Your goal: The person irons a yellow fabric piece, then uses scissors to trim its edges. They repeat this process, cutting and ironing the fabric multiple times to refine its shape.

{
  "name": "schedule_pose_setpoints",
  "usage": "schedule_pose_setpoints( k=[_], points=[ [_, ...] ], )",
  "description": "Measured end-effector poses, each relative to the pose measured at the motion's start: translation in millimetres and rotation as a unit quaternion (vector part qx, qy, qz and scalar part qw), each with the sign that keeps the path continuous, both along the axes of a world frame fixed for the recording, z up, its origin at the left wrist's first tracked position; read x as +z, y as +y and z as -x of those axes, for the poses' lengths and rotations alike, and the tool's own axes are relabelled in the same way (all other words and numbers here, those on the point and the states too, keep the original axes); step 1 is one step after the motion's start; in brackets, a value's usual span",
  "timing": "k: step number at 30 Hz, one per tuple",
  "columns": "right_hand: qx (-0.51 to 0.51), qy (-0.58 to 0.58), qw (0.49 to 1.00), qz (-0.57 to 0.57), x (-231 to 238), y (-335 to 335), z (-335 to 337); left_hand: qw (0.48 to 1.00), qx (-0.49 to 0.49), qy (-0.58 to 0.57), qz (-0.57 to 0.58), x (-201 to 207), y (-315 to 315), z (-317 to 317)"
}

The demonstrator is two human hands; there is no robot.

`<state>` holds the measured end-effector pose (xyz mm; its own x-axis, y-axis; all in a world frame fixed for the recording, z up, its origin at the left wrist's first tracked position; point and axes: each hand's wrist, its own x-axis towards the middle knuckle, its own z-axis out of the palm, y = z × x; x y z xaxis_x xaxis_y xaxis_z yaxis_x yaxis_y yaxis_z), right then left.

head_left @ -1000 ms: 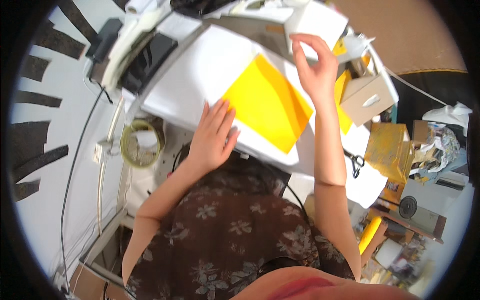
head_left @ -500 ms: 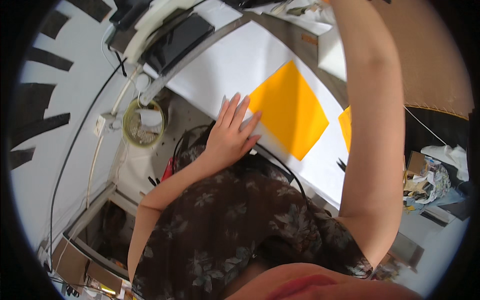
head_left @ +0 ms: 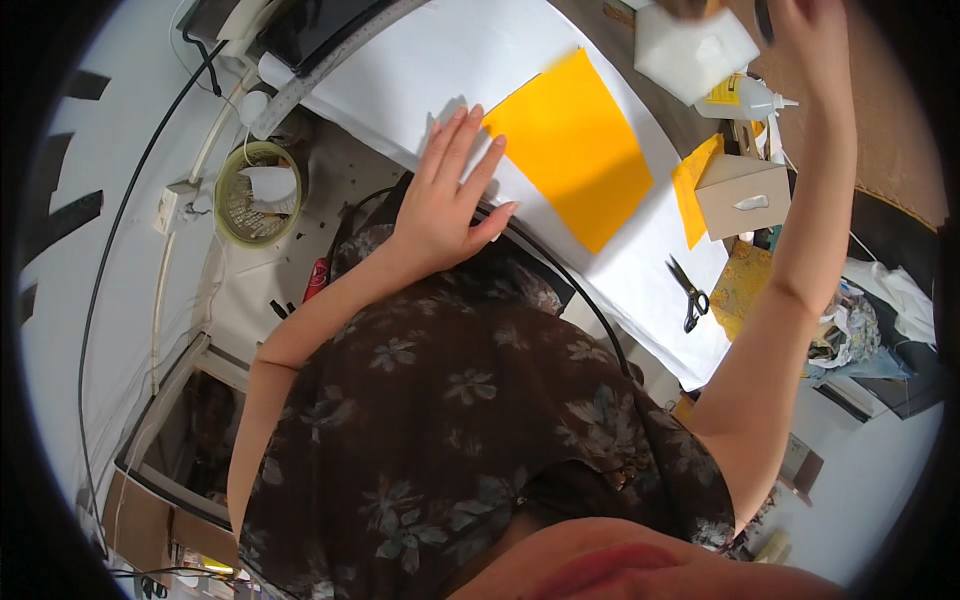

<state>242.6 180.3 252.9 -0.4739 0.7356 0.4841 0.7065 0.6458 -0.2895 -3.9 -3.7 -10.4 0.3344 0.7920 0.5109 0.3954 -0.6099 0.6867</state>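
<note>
A yellow sheet (head_left: 580,150) lies flat on a white-covered table (head_left: 440,60). My left hand (head_left: 447,190) rests palm down at the table's near edge, fingers apart, with its fingertips close to the sheet's left corner. It holds nothing. My right arm reaches far forward on the right, and my right hand (head_left: 808,28) is at the top rim of the picture. Its fingers are partly cut off there; a dark object beside them is only partly seen. Black-handled scissors (head_left: 688,295) lie on the white cover, right of the yellow sheet.
Right of the sheet stand a grey cardboard box (head_left: 742,205) with a yellow piece leaning on it, a squeeze bottle (head_left: 740,97) and a white block (head_left: 690,50). A patterned yellow piece (head_left: 742,290) lies near the scissors. A green basket (head_left: 257,205) is at left.
My right hand has come into view at the upper right as the arm shifted right. The scissors and cardboard box are now uncovered. My left hand stays near the sheet, its fingers still spread.
</note>
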Motion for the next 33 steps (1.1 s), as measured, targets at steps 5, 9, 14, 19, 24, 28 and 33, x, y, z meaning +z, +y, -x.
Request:
schedule_pose_setpoints(
  k=[5,9,14,19,24,28,33],
  points=[
    [0.054,-0.185,0.951,0.24,-19,-71,1,0.983,0.097,-0.116,-0.1,-7,-12,16],
    [0.237,-0.3,0.92,0.09,-59,-79,28,0.965,0.148,-0.156,-0.153,-11,-17,25],
    [0.247,-0.318,0.908,0.117,-61,-74,41,0.964,0.148,-0.152,-0.16,1,-20,29],
    [0.212,-0.333,0.904,0.163,-73,-64,39,0.97,0.134,-0.138,-0.15,2,-23,33],
    [0.245,-0.192,0.943,0.115,-72,-58,36,0.973,0.138,-0.118,-0.143,3,-26,31],
    [0.117,-0.054,0.991,-0.045,-41,-84,5,0.975,0.111,-0.126,-0.146,8,-18,22],
    [-0.044,0.18,0.956,-0.229,-47,-162,-27,0.982,0.058,-0.143,-0.111,9,-17,12]
  ],
)
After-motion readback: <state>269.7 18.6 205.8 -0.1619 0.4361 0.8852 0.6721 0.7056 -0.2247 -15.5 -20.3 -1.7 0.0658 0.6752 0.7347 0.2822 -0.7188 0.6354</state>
